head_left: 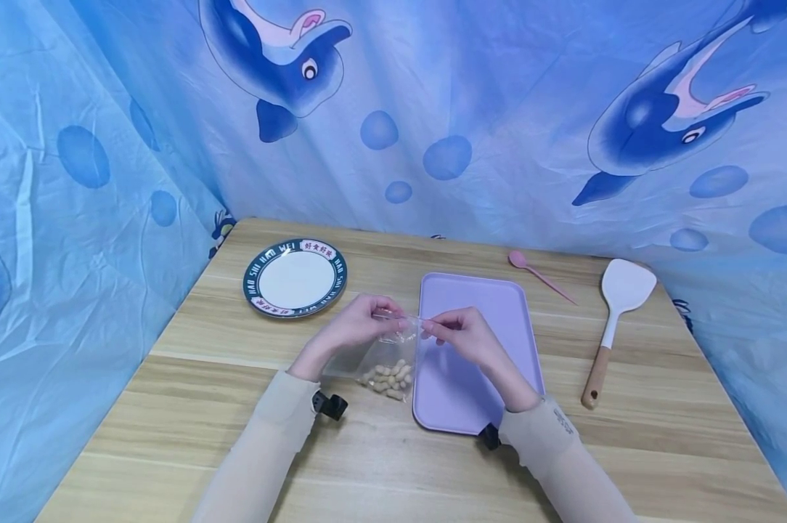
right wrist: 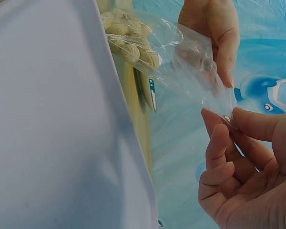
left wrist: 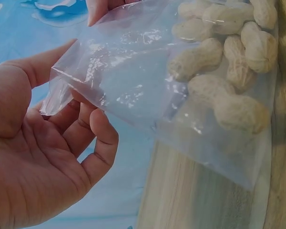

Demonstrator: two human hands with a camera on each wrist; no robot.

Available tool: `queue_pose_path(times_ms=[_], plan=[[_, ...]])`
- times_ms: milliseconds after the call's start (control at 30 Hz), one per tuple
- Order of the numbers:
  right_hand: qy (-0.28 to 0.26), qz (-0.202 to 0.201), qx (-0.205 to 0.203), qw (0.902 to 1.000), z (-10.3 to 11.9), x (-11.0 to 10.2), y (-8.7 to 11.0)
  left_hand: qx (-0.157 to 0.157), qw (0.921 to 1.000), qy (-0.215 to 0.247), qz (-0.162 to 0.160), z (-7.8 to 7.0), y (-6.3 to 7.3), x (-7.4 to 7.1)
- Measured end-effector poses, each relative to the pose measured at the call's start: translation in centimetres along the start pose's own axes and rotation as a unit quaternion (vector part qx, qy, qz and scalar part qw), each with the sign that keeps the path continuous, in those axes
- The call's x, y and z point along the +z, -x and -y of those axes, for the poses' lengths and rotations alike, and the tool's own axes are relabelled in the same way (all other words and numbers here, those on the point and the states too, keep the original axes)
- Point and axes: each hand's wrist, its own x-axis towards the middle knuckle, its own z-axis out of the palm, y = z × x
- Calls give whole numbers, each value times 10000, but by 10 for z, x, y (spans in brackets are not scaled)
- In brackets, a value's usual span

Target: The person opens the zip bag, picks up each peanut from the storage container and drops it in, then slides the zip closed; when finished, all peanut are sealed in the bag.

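A clear plastic bag [head_left: 400,338] hangs between both hands near the table's middle, with unshelled peanuts [head_left: 388,379] gathered at its bottom. My left hand [head_left: 362,323] pinches one side of the bag's top edge. The opposite top corner is pinched by my right hand [head_left: 467,335], which is above the purple tray [head_left: 452,388]. In the left wrist view, the thumb and fingers of the left hand [left wrist: 47,138] hold a folded corner of the film. The right wrist view shows the right hand [right wrist: 252,167] gripping the bag between thumb and index finger.
A white plate [head_left: 295,280] with a dark green patterned rim is at the back left. Right of the tray lie a pink spoon [head_left: 519,259] and a white spatula [head_left: 629,287] with a wooden handle. A blue dolphin-print curtain [head_left: 406,109] stands behind the wooden table [head_left: 367,465].
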Motion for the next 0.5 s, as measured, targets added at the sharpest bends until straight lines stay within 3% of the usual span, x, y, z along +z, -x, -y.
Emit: queue_pose_path(times_ms=[500], plan=[[-14, -132, 172, 9998, 3, 9, -1, -27, 10000, 15, 57, -2, 0, 2]])
